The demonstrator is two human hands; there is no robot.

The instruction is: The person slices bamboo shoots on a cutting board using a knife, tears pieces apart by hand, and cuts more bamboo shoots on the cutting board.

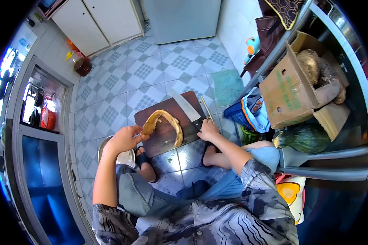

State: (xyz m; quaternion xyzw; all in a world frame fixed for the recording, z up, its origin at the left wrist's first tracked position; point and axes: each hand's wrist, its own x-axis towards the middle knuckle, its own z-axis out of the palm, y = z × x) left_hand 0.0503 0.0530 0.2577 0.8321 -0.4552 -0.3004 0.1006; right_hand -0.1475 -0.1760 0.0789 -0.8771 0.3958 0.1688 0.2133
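On the floor lies a dark reddish-brown cutting board (159, 141). An arched, tan-brown piece of food (173, 121) with rough edges rests over it, its exact kind unclear. My left hand (124, 139) has its fingers closed around the left end of that piece. At the board's right side, my right hand (209, 130) grips the black handle of a kitchen knife (186, 106). The broad blade points away from me and lies over the board, apart from the piece. Beside my left foot, partly under my left forearm, stands a pale metal basin (129, 157).
To the right, a cardboard box (288, 90) holds large brown roots, with a green squash (302, 140) below it. A blue bag (251, 110) and a green mat (226, 87) lie nearby. A jug of dark liquid (81, 66) stands by the left wall.
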